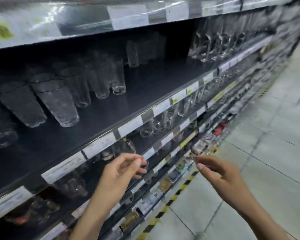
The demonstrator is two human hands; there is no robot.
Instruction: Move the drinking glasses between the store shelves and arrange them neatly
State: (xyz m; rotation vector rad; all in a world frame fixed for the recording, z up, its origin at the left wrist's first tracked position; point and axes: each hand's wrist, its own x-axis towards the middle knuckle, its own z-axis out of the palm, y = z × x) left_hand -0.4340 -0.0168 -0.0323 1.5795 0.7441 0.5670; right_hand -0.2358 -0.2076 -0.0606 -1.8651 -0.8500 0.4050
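Store shelf unit (163, 80), dark boards, across frame from 9 to 2 o'clock; whole view blurred. Tiled floor (267, 153) at 3 to 5 o'clock. On upper board, tall glasses (55, 101) upright in packed rows at 9 to 10 o'clock. Stemmed glasses (215, 47) grouped at 1 o'clock on same board, well apart from tall ones. One board down, row of more glasses (163, 122) just behind front edge, centre twd 2 o'clock. Yellow-black tape (163, 210) on floor along unit base, 5 to 6 o'clock. Price labels (130, 125) along board edges.

Left hand (121, 168) at 6 o'clock, in front of lower board edge, fingers curled, thumb near forefinger; smth clear at fingertips, too blurred to tell if pinched. Right hand (220, 174) at 5 o'clock, over aisle, fingers loosely spread & reaching twd shelf, nothing in it. Hands near each other, not touching. Round glass (124, 147) on lower board, just beyond left hand at its 12 o'clock, behind label strip.
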